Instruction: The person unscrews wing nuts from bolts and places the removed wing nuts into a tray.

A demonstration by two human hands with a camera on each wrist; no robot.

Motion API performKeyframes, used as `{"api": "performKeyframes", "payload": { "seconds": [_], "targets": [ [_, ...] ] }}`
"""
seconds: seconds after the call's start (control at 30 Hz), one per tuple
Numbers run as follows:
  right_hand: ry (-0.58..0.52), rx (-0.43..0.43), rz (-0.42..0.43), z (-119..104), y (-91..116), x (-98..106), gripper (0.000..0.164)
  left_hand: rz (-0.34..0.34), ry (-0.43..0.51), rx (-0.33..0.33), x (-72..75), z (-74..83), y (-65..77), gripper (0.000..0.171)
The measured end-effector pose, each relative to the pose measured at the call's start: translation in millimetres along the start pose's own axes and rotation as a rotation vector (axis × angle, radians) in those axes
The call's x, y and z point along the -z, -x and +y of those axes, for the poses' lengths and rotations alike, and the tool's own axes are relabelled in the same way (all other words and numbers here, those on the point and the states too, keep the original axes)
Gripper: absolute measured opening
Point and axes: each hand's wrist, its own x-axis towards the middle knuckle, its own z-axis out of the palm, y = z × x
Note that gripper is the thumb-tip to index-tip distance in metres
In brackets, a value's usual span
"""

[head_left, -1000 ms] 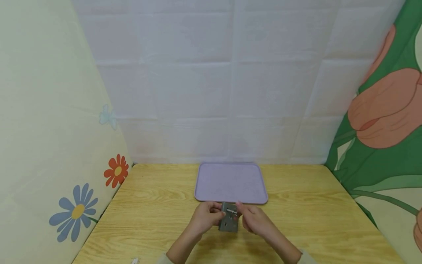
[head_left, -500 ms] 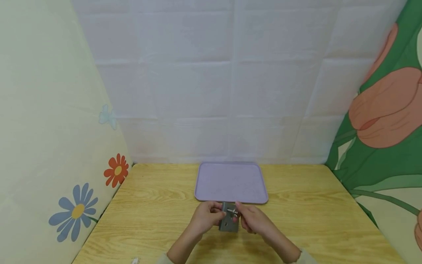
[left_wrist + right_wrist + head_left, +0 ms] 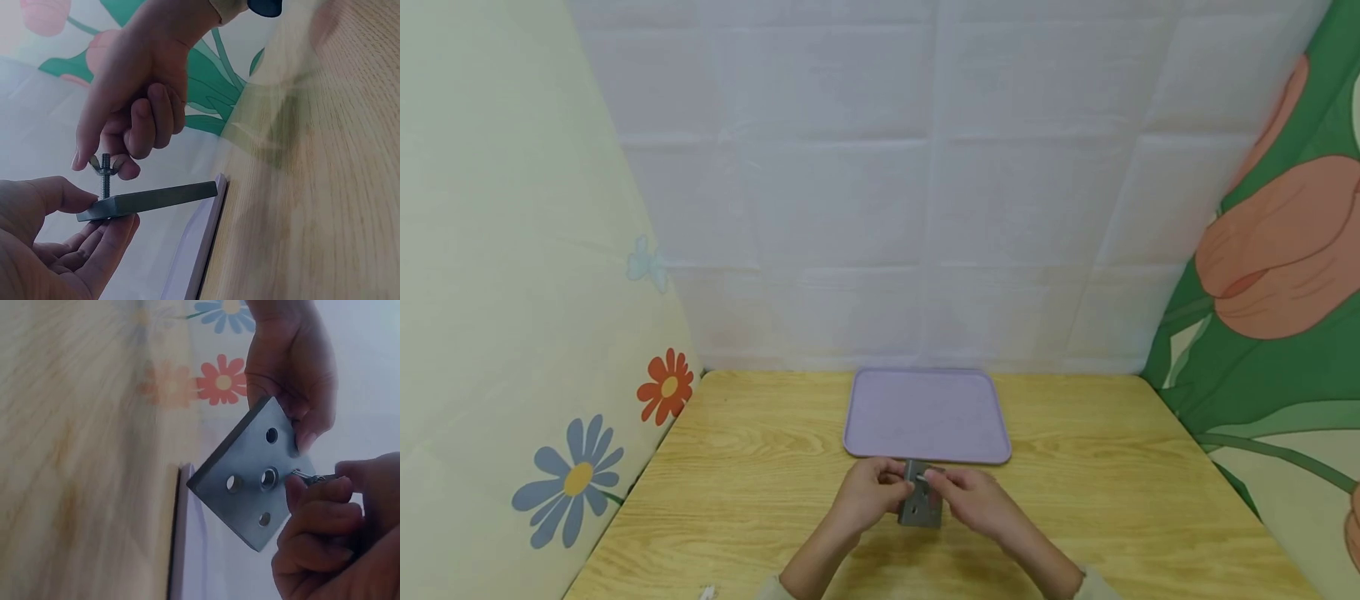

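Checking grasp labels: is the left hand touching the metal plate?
Touching. Left wrist view: the left hand pinches the metal plate, thumb on top, fingers against its underside.

Spans the lower frame as a wood-grained counter [image 3: 760,433]; carries a purple tray [image 3: 927,417] at lower centre, a small whitish object [image 3: 707,592] at bottom left.

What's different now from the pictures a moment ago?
The right hand has shifted its fingertips slightly left, over the bolt, hiding most of what showed in the head view; its thumb and index finger now sit either side of the wing nut. Whether it gripped the nut earlier is unclear. The left hand still holds the metal plate, and the purple tray hasn't moved.
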Motion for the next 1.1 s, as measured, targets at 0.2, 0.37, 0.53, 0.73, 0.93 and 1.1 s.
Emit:
{"api": "performKeyframes", "payload": {
  "seconds": [0.2, 0.37, 0.53, 0.73, 0.93, 1.1],
  "targets": [
    [0.344, 0.255, 0.167, -1, 4, -1, 0.025, 0.0, -0.012, -0.011, 2.2, 1.4, 1.0, 0.019],
    [0.454, 0.356, 0.216, -2, 7, -1, 0.02, 0.005, -0.02, -0.026, 2.2, 1.7, 0.8, 0.02],
    [0.504, 0.375, 0.23, -5, 10, -1, 0.021, 0.003, -0.012, -0.017, 1.9, 1.5, 0.6, 0.021],
    [0.482, 0.424, 0.267, -5, 11, -1, 0.018, 0.006, -0.002, -0.025, 2.0, 1.7, 0.3, 0.021],
    [0.188, 0.215, 0.174, -5, 6, 8, 0.03, 0.003, 0.004, -0.04, 1.0, 2.2, 1.3, 0.022],
    [-0.105, 0.02, -0.018, -2, 3, 13, 0.053, 0.004, 0.001, -0.04, 0.8, 3.1, 2.4, 0.022]
  ]
}}
